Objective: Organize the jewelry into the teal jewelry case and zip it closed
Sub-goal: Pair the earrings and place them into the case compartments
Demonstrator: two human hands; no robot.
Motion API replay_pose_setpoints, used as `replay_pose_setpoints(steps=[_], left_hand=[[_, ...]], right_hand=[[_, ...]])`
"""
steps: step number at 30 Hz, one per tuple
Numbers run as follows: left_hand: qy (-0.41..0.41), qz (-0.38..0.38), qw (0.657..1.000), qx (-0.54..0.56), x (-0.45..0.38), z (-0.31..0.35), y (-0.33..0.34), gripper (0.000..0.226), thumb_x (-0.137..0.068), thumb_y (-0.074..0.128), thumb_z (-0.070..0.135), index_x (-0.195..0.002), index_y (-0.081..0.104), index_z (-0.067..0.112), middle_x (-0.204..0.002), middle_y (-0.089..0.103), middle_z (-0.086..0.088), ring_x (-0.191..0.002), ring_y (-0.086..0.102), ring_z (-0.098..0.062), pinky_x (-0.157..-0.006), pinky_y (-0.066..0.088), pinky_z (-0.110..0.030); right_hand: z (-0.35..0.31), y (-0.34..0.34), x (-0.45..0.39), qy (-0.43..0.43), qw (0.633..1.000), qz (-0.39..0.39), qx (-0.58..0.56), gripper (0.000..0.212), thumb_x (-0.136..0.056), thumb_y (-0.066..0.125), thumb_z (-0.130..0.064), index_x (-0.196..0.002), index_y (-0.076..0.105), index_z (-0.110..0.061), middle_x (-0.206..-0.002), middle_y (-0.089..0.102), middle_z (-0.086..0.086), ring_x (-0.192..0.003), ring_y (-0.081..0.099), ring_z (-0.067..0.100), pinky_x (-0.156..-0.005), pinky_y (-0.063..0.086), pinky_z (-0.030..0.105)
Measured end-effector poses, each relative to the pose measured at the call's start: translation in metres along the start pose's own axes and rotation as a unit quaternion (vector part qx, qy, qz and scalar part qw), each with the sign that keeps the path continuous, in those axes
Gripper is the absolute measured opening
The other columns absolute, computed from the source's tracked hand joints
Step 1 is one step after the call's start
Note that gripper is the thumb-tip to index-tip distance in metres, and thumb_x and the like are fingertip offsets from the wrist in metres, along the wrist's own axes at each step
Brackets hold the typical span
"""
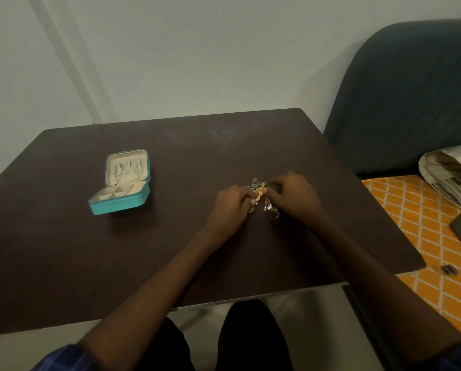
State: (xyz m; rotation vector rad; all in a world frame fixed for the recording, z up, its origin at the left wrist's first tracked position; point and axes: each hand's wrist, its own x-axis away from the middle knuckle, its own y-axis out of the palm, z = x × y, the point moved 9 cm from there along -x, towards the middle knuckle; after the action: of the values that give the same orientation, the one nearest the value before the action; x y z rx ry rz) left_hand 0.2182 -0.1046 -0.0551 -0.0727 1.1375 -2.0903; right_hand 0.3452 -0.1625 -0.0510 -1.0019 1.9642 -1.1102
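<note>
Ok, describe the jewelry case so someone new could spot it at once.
Start at the dark brown table and look to its left half, away from both hands. The teal jewelry case sits there open, its lid upright, showing a cream lining. It is the only teal, box-shaped thing on the table.

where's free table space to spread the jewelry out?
Bare table along the far edge, in the strip between the open case and the left hand, and in front of the case toward the near edge. The right edge beyond the right hand is also bare. Crowded only mid-table, where both hands pinch the jewelry clump.
</note>
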Motion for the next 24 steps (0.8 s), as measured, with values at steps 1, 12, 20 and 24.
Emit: replay_pose_setpoints(steps=[1, 12, 20, 24], left_hand=[[-0.007, 0.009, 1.000, 0.003, 0.000, -0.001, -0.001, 0.012, -0.087, 0.057, 0.011, -0.089, 0.068, 0.012, -0.086, 0.065, -0.003, -0.079, 0.052, -0.012, -0.065, 0.029, -0.019], [-0.040, 0.066, 0.997, 0.033, 0.000, -0.006, -0.015, 0.012, -0.087, 0.058, 0.013, -0.092, 0.069, 0.013, -0.081, 0.065, -0.001, -0.077, 0.052, -0.012, -0.064, 0.035, -0.019], [-0.031, 0.063, 0.984, 0.166, -0.010, 0.013, -0.018, 0.029, -0.089, 0.060, 0.016, -0.118, 0.064, 0.012, -0.101, 0.069, 0.001, -0.082, 0.059, 0.002, -0.075, 0.046, -0.009], [-0.033, 0.000, 0.948, 0.316, -0.014, 0.021, -0.014, 0.037, -0.093, 0.051, 0.004, -0.130, 0.052, 0.005, -0.111, 0.063, -0.001, -0.076, 0.059, 0.005, -0.069, 0.048, -0.011]], right_hand=[[-0.002, 0.001, -0.001, 0.003, 1.000, -0.006, 0.017, 0.034, -0.086, 0.058, -0.039, -0.109, 0.068, -0.017, -0.101, 0.059, 0.013, -0.097, 0.056, 0.028, -0.077, 0.047, 0.034], [0.008, -0.011, 0.000, 0.041, 0.993, 0.016, -0.108, 0.018, -0.088, 0.058, -0.023, -0.096, 0.072, -0.014, -0.086, 0.072, 0.004, -0.077, 0.064, 0.016, -0.077, 0.053, 0.033], [0.001, -0.021, 0.010, 0.055, 0.916, -0.010, -0.397, 0.019, -0.088, 0.059, -0.010, -0.105, 0.067, -0.005, -0.078, 0.067, 0.001, -0.055, 0.059, -0.002, -0.053, 0.047, 0.014], [-0.007, -0.008, 0.013, 0.101, 0.845, -0.097, -0.516, 0.007, -0.090, 0.057, -0.012, -0.092, 0.063, -0.010, -0.074, 0.067, 0.003, -0.051, 0.053, 0.005, -0.045, 0.041, 0.015]])
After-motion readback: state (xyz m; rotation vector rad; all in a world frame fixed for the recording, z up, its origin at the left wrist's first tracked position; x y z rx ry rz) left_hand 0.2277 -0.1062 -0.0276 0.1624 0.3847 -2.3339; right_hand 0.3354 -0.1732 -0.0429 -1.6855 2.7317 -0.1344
